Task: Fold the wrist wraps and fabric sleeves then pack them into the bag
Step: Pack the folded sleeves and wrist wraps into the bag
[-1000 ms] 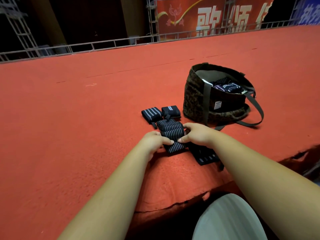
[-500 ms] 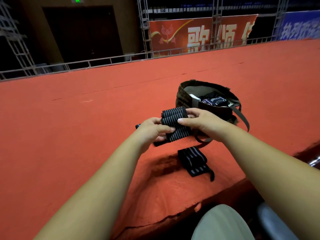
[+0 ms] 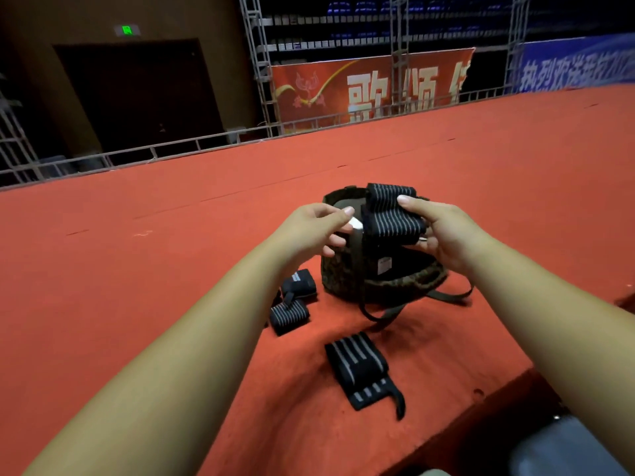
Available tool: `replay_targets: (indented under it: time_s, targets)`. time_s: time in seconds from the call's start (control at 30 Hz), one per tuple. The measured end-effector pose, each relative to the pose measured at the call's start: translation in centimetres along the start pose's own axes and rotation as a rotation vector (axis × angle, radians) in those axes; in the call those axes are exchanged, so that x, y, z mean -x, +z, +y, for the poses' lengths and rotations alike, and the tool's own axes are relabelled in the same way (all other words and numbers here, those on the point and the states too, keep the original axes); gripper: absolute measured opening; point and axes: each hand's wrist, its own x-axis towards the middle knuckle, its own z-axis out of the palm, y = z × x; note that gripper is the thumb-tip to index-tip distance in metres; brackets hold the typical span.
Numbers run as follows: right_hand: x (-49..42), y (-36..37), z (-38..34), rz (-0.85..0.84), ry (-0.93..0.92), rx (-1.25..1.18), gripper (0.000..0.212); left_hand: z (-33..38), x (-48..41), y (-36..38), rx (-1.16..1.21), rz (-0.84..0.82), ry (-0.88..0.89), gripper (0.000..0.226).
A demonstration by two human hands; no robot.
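Observation:
My right hand (image 3: 446, 235) grips a stack of folded black wrist wraps (image 3: 391, 214) with grey stripes, held in the air just above the open mouth of the dark camouflage bag (image 3: 388, 286). My left hand (image 3: 309, 228) hovers just left of the stack with its fingers loosely curled, holding nothing, in front of the bag's left rim. Three more striped wraps lie on the red carpet: two small folded ones (image 3: 299, 283) (image 3: 288, 314) left of the bag and a flatter one (image 3: 360, 369) nearer to me with a loose strap end.
The bag's straps (image 3: 385, 314) trail on the red carpet (image 3: 171, 252) in front of it. The stage edge (image 3: 498, 389) drops off at the lower right. A metal railing (image 3: 171, 146) and a red banner (image 3: 371, 87) stand far behind.
Both hands lifted the stack of wraps off the carpet and carried it up and right to above the bag. My left hand has let go of it; the right hand alone holds it.

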Motion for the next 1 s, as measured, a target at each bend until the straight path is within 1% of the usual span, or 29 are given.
replay_targets:
  time_s: [0.07,0.1,0.17,0.23,0.3,0.4,0.47,0.6,0.67,0.73,0.8,0.9,1.0]
  targets:
    - [-1.5,-1.5,-0.6,0.033,0.005,-0.006,0.041,0.8,-1.5,-0.1,-0.061,0.056,0.062,0.016]
    - [-2.3,-2.2,-0.7,0.050,0.009,0.011,0.041,1.2,-2.2,-0.2,-0.121,0.107,0.108,0.013]
    - [-4.2,-3.5,-0.9,0.076,0.012,0.063,0.045,1.8,-3.8,-0.2,-0.304,0.236,0.200,0.016]
    - [-6.1,-4.2,-1.1,0.087,0.016,0.108,0.050,2.0,-5.6,-0.2,-0.517,0.316,0.243,0.020]
    - [-7.7,-4.5,-1.2,0.073,0.020,0.128,0.047,1.9,-7.4,-0.3,-0.655,0.298,0.226,0.024]
    - [-9.4,-4.2,-0.5,0.033,0.029,0.134,0.035,1.8,-9.4,-0.4,-0.781,0.180,0.142,0.029]
    - [-10.6,-3.9,0.5,0.012,0.048,0.137,0.037,1.6,-10.5,-0.3,-0.811,0.101,0.079,0.034]
    - [-12.9,-3.1,2.3,-0.027,0.106,0.210,0.050,0.5,-12.3,-0.5,-0.755,0.081,-0.016,0.054]
    - [-14.1,-2.9,3.1,-0.020,0.148,0.280,0.053,-0.4,-13.1,-0.7,-0.659,0.100,-0.036,0.062]
    - [-15.1,-3.1,3.6,-0.006,0.187,0.426,0.055,-1.2,-13.6,-0.8,-0.496,0.132,-0.047,0.069]
    - [-15.8,-3.3,3.6,0.022,0.206,0.630,0.062,-1.6,-13.7,-0.9,-0.380,0.153,-0.050,0.076]
    - [-16.4,-3.4,3.6,0.024,0.208,0.911,0.070,-1.9,-13.6,-0.7,-0.300,0.158,-0.049,0.080]
    - [-17.0,-3.3,3.7,-0.026,0.202,1.063,0.064,-2.0,-13.7,-0.5,-0.250,0.151,-0.034,0.078]
